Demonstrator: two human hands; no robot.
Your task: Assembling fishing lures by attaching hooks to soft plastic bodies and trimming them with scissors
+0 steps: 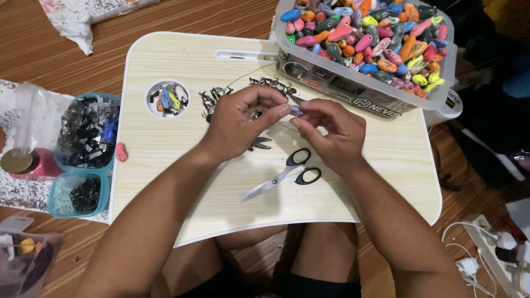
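Head view, and I start at the far left: a pink jar (33, 164) with a gold lid sits beside two teal tubs (83, 165) of small dark metal parts. On the pale lap table (386, 187), a round cup hole (168, 99) holds a few coloured bits. Now the left hand (237, 124): I see thumb and forefinger pinched on a small purple lure body (296, 110), held above the table's middle. Dark hooks (212, 99) lie just behind that hand. Black-handled scissors (287, 174) rest open on the table below. The right hand (331, 132) meets the left, its fingertips closed on the same lure body from the other side. Further right, a clear bin (436, 96) brims with multicoloured lure bodies, sitting on the table's back corner.
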